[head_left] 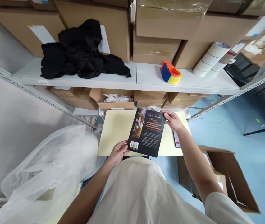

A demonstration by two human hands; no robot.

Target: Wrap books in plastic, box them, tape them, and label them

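A dark book (149, 133) with a barcode and printed text on its cover is held between my two hands. My left hand (119, 152) grips its lower left corner, and my right hand (173, 120) pinches the upper right corner. Below the book lies a pale yellow board (113, 130). A phone (176, 139) rests on the board under my right forearm, partly hidden by it.
Ahead stands a metal shelf (146, 76) with cardboard boxes, black cloth (81, 53), a tape dispenser (171, 73) and tape rolls (210, 59). A clear plastic bag (53, 168) bulges at left. An open carton (230, 177) sits on the floor at right.
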